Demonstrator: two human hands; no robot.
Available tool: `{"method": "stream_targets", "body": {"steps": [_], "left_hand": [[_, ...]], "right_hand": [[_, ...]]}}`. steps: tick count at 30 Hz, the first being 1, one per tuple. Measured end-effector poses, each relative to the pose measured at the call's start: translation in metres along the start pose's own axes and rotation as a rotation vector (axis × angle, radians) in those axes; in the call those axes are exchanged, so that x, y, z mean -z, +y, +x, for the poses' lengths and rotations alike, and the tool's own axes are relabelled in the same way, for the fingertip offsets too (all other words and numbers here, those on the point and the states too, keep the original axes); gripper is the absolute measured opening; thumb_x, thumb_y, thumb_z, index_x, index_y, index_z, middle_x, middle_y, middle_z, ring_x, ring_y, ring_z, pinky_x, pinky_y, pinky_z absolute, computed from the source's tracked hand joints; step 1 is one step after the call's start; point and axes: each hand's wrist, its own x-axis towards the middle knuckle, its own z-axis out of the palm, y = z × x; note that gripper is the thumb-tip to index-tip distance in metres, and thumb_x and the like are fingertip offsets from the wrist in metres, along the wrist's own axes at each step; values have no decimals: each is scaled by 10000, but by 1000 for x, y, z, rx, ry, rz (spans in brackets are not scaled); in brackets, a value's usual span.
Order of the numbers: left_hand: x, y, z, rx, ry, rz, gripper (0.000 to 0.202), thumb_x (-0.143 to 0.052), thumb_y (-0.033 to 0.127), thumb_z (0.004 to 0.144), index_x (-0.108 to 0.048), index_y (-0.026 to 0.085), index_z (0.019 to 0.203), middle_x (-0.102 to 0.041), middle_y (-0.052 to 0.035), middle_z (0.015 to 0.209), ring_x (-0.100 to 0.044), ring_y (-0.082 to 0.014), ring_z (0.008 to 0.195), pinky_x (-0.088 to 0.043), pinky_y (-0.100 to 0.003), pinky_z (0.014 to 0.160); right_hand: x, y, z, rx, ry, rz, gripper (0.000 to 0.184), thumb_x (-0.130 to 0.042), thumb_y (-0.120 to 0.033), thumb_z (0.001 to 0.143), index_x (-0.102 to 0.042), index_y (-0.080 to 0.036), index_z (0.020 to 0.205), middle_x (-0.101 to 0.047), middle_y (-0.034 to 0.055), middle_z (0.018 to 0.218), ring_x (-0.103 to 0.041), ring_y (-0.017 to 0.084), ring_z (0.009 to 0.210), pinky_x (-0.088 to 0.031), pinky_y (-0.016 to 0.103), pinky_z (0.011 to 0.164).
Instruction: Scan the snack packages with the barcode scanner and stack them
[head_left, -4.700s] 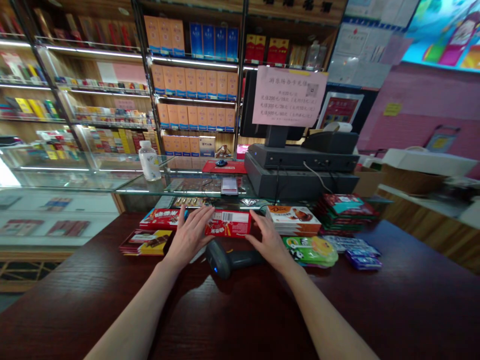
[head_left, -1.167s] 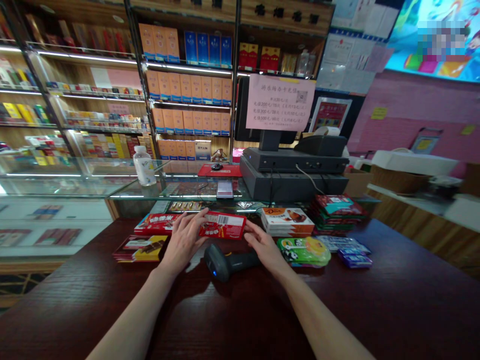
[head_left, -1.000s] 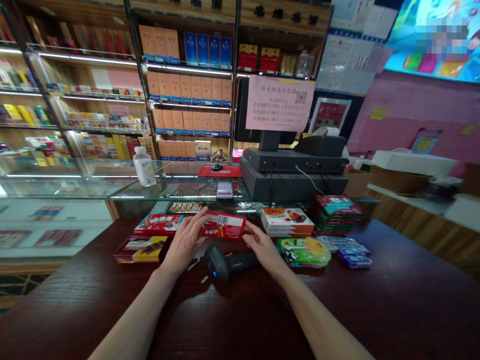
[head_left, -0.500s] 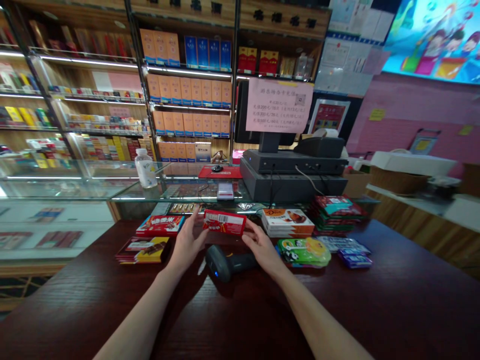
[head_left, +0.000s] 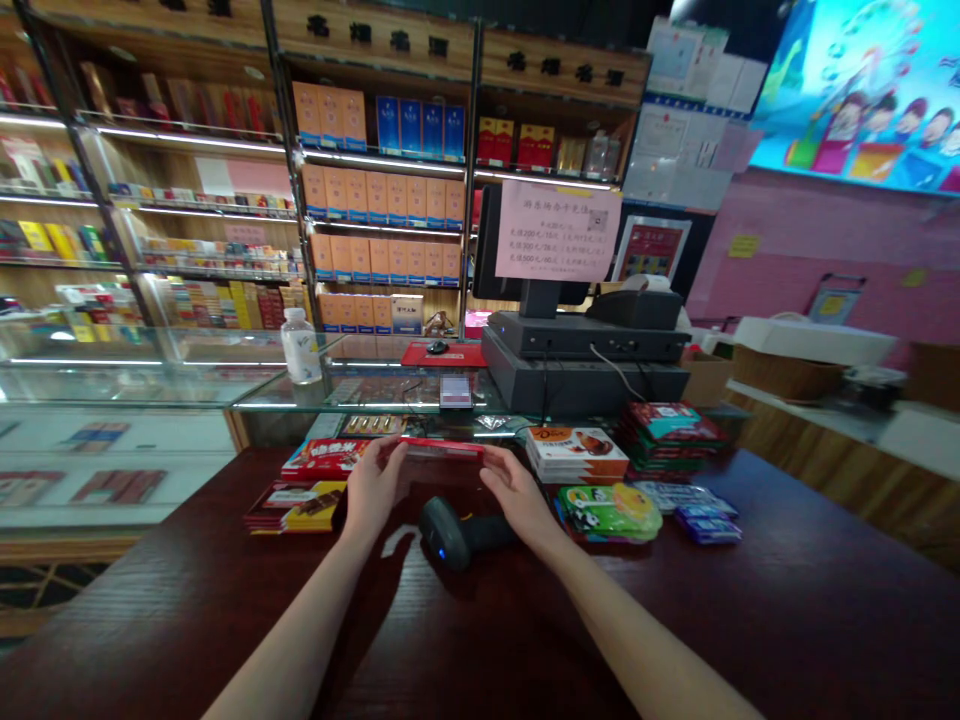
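A flat red snack box (head_left: 442, 449) is held up between both my hands, its narrow edge facing me. My left hand (head_left: 375, 485) grips its left end and my right hand (head_left: 521, 495) its right end. Below it a dark barcode scanner (head_left: 457, 533) lies on the table with a small blue light showing, its handle partly behind my right hand. Left of my left hand are a stack of red snack packs (head_left: 319, 458) and chocolate bars (head_left: 296, 505) in red and yellow wrappers. Beside my right hand lie green panda packs (head_left: 607, 508).
White-and-orange Dove boxes (head_left: 574, 455), a pile of red and green packs (head_left: 671, 432) and purple packs (head_left: 707, 522) sit on the right. A glass counter (head_left: 360, 385) carries a bottle (head_left: 300, 347) and a cash register (head_left: 585, 360).
The red box has tipped from showing its barcode side to lying nearly edge-on, still in both hands. The camera view has shifted slightly.
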Motion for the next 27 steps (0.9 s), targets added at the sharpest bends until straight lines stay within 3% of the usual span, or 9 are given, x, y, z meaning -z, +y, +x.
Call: {"method": "stream_targets", "body": {"steps": [9, 14, 21, 27], "left_hand": [[25, 7, 17, 12, 84, 126, 349, -598, 502, 794, -697, 208, 954, -771, -73, 982, -703, -280, 970, -499, -410, 928], [52, 6, 28, -3, 69, 186, 350, -608, 512, 782, -718, 218, 937, -774, -67, 976, -700, -285, 954, -504, -391, 883], [97, -7, 40, 47, 66, 374, 324, -641, 533, 761, -753, 277, 926, -785, -21, 908, -702, -298, 954, -491, -387, 860], [125, -37, 53, 83, 37, 367, 398, -653, 568, 714, -752, 260, 945, -790, -26, 908, -706, -284, 945, -500, -338, 806]], "right_hand": [[-25, -10, 21, -4, 97, -130, 311, -613, -487, 848, -628, -229, 1021, -717, 75, 1087, -664, 251, 1077, -478, 420, 1008], [-44, -15, 31, 1, 38, -126, 278, -599, -471, 860, -626, -231, 998, -737, 64, 1013, -687, 243, 1021, -489, 415, 982], [-72, -15, 46, -37, -113, -70, 358, -639, -406, 881, -576, -249, 1196, -679, 98, 1300, -596, 231, 1269, -398, 429, 1113], [-92, -12, 63, -97, -321, 17, 410, -655, -395, 878, -561, -238, 1245, -592, 107, 1427, -526, 214, 1353, -358, 413, 1158]]}}
